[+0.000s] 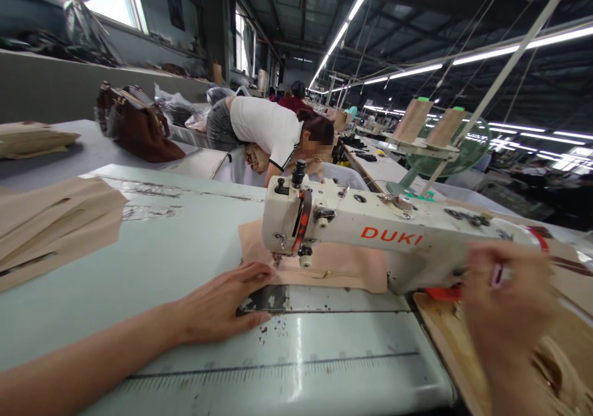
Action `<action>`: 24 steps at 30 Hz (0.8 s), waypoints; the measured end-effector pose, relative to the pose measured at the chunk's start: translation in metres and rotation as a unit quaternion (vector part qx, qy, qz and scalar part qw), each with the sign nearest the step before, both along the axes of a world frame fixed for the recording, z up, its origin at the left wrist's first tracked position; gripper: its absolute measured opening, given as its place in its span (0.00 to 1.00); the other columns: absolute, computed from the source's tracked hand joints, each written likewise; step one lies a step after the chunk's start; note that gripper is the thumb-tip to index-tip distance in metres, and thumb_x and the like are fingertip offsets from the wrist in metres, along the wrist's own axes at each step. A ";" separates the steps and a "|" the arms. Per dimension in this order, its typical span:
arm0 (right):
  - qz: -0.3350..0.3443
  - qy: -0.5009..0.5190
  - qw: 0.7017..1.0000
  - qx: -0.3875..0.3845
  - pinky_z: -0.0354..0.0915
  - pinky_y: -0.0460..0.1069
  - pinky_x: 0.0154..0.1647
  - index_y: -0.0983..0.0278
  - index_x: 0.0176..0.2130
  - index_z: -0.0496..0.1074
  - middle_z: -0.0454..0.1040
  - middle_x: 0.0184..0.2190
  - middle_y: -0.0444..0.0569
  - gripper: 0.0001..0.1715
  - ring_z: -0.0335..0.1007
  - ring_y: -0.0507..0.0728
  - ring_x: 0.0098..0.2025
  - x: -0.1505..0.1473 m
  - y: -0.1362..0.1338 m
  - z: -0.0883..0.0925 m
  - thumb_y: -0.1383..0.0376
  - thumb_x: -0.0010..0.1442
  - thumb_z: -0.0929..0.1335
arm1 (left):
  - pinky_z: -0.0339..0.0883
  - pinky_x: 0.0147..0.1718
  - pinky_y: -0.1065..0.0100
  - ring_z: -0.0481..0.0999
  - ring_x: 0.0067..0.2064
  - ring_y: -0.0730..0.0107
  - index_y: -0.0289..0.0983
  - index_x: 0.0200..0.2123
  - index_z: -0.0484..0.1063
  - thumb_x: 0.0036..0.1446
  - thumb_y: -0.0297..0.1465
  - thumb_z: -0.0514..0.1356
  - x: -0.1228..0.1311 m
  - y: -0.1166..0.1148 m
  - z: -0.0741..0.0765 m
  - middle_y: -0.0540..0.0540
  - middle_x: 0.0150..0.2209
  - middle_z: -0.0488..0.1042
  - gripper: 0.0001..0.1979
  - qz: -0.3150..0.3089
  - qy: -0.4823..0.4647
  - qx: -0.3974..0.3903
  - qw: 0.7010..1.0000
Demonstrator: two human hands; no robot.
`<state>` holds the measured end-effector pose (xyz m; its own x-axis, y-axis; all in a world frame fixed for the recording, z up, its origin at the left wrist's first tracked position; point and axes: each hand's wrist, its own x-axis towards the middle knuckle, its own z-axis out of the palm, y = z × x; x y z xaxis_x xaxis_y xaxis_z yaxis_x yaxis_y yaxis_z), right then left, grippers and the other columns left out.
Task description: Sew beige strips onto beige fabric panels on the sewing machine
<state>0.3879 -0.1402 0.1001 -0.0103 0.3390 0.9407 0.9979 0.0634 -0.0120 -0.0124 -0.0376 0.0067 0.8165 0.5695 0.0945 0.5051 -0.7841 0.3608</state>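
My left hand (227,301) lies with its fingers stretched out, the fingertips pressing the near edge of a beige panel (345,261) beside the needle area. The thumb rests apart on the machine bed. The panel has a zipper-like strip with a small metal pull (327,275) and lies under the white sewing machine (343,224), marked DUKI. My right hand (507,308) is raised in front of the machine's right end, blurred by motion. Its fingers look curled around something small and pinkish that I cannot make out.
Cut beige pieces (60,224) lie at the left. Behind them stands a brown handbag (139,125). Two thread cones (414,120) stand behind the machine near a green fan (477,147). A co-worker (266,125) bends over a bin. A wooden board (440,335) lies at the right.
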 end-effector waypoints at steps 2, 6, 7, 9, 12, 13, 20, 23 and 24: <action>0.214 -0.088 0.956 -0.179 0.66 0.54 0.49 0.62 0.53 0.71 0.74 0.44 0.54 0.14 0.69 0.57 0.47 -0.086 0.016 -0.037 0.66 0.71 0.62 | 0.60 0.64 0.53 0.65 0.64 0.51 0.39 0.65 0.62 0.66 0.46 0.56 0.000 0.002 -0.001 0.40 0.64 0.65 0.30 -0.004 -0.004 0.008 1.000; 0.287 -0.143 0.886 -0.334 0.69 0.52 0.48 0.62 0.56 0.71 0.77 0.48 0.51 0.17 0.72 0.57 0.46 -0.163 0.063 -0.107 0.67 0.68 0.66 | 0.61 0.64 0.53 0.65 0.64 0.52 0.43 0.67 0.60 0.63 0.42 0.60 -0.001 0.002 -0.010 0.42 0.65 0.64 0.31 -0.005 -0.037 0.028 0.999; 0.276 -0.156 0.882 -0.347 0.69 0.53 0.48 0.61 0.57 0.70 0.77 0.48 0.51 0.19 0.72 0.57 0.46 -0.164 0.071 -0.118 0.68 0.68 0.66 | 0.61 0.64 0.52 0.65 0.65 0.51 0.43 0.67 0.59 0.63 0.42 0.60 -0.001 0.001 -0.013 0.42 0.65 0.64 0.32 -0.001 -0.042 0.029 0.999; 0.264 -0.165 0.878 -0.363 0.69 0.54 0.50 0.61 0.57 0.71 0.78 0.49 0.51 0.19 0.72 0.58 0.48 -0.157 0.081 -0.129 0.68 0.68 0.67 | 0.61 0.64 0.52 0.65 0.65 0.51 0.43 0.67 0.60 0.62 0.43 0.60 -0.001 0.001 -0.016 0.43 0.66 0.64 0.32 0.009 -0.039 0.029 0.999; 0.263 -0.153 0.882 -0.359 0.69 0.54 0.54 0.62 0.56 0.72 0.77 0.50 0.52 0.18 0.71 0.58 0.52 -0.150 0.083 -0.131 0.69 0.67 0.67 | 0.60 0.64 0.51 0.63 0.66 0.50 0.41 0.67 0.60 0.62 0.45 0.60 -0.001 0.001 -0.016 0.41 0.67 0.63 0.33 0.023 -0.013 0.025 0.999; 0.264 -0.150 0.884 -0.355 0.68 0.54 0.55 0.62 0.56 0.72 0.77 0.50 0.52 0.18 0.71 0.58 0.53 -0.151 0.083 -0.131 0.70 0.67 0.67 | 0.59 0.64 0.50 0.63 0.66 0.49 0.40 0.67 0.60 0.62 0.45 0.60 -0.001 0.001 -0.016 0.41 0.67 0.62 0.33 0.027 -0.004 0.024 0.999; 0.258 -0.145 0.886 -0.357 0.69 0.54 0.55 0.64 0.55 0.73 0.75 0.55 0.51 0.19 0.72 0.59 0.53 -0.158 0.085 -0.132 0.71 0.64 0.69 | 0.57 0.65 0.48 0.61 0.67 0.49 0.38 0.68 0.59 0.62 0.45 0.59 0.002 0.003 -0.018 0.40 0.68 0.59 0.34 0.030 0.006 0.045 0.998; 0.256 -0.129 0.886 -0.364 0.69 0.55 0.56 0.63 0.56 0.73 0.75 0.55 0.51 0.21 0.72 0.60 0.54 -0.155 0.086 -0.133 0.72 0.65 0.69 | 0.56 0.65 0.47 0.61 0.67 0.49 0.38 0.68 0.59 0.62 0.45 0.60 0.003 0.005 -0.019 0.39 0.68 0.59 0.35 0.025 0.003 0.046 0.999; 0.259 -0.120 0.886 -0.364 0.69 0.54 0.57 0.62 0.57 0.72 0.74 0.55 0.50 0.21 0.71 0.60 0.54 -0.153 0.086 -0.133 0.72 0.65 0.69 | 0.56 0.65 0.47 0.61 0.67 0.49 0.37 0.68 0.59 0.62 0.45 0.60 0.003 0.005 -0.019 0.39 0.68 0.59 0.35 0.025 0.003 0.045 0.999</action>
